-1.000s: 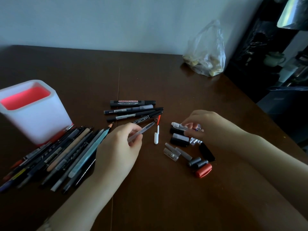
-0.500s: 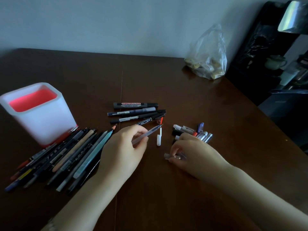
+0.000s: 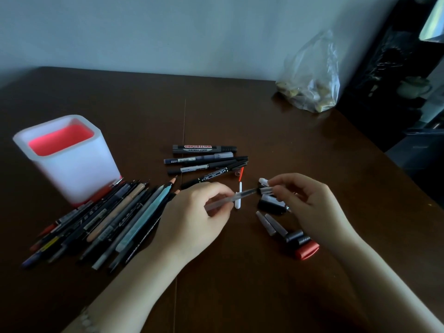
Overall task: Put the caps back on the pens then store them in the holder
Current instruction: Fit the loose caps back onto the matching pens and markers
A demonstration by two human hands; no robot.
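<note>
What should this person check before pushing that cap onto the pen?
1. Left hand grips pen: ok.
2. Right hand pinches cap: ok.
3. Cap lined up with pen tip: ok, they nearly meet.
4. Cap fits this pen: cannot tell; both look clear.
5. Cap fully on: not ok.
6. Holder upright, mouth open: ok.
</note>
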